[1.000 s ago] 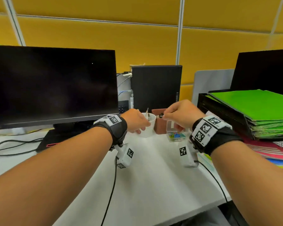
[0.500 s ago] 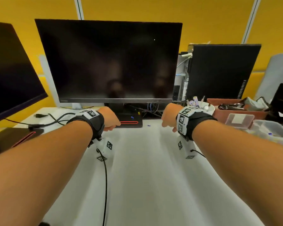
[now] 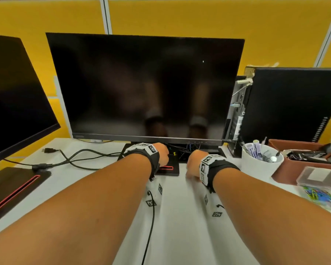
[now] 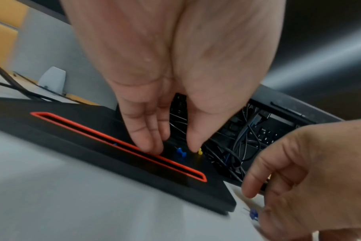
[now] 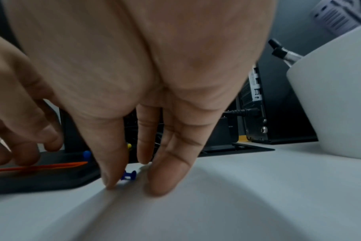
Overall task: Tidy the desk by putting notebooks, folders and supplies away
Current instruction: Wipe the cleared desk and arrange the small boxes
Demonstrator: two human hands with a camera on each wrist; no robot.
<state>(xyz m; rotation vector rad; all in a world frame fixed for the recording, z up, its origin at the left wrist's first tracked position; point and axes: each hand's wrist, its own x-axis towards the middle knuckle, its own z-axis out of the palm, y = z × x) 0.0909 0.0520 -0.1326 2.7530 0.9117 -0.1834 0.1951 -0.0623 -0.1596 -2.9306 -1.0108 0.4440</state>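
Small push pins lie by the middle monitor's black base (image 4: 93, 146). A blue pin (image 4: 180, 152) and a yellow pin (image 4: 199, 151) sit on the base behind its red-rimmed slot. My left hand (image 4: 173, 150) hangs over them with fingers straight down, thumb tip touching beside the yellow pin and nothing gripped. Another blue pin (image 5: 129, 175) lies on the white desk just right of the base. My right hand (image 5: 132, 187) stands over it, thumb and fingertips on the desk either side, not closed on it. From the head view, both hands (image 3: 163, 152) (image 3: 192, 165) hide the pins except the yellow pin (image 3: 174, 154).
The large dark monitor (image 3: 145, 87) stands close behind the hands, with tangled cables under it. A second monitor (image 3: 13, 102) is at the left, a black PC tower (image 3: 290, 104) at the right. A white pen cup (image 3: 256, 165), a brown tray (image 3: 287, 169) and a clear paper-clip box (image 3: 321, 194) stand right.
My view swung left from the cup and folder trays to the middle monitor. Both hands left the cup area and came down at the monitor base, fingertips now at the pins.
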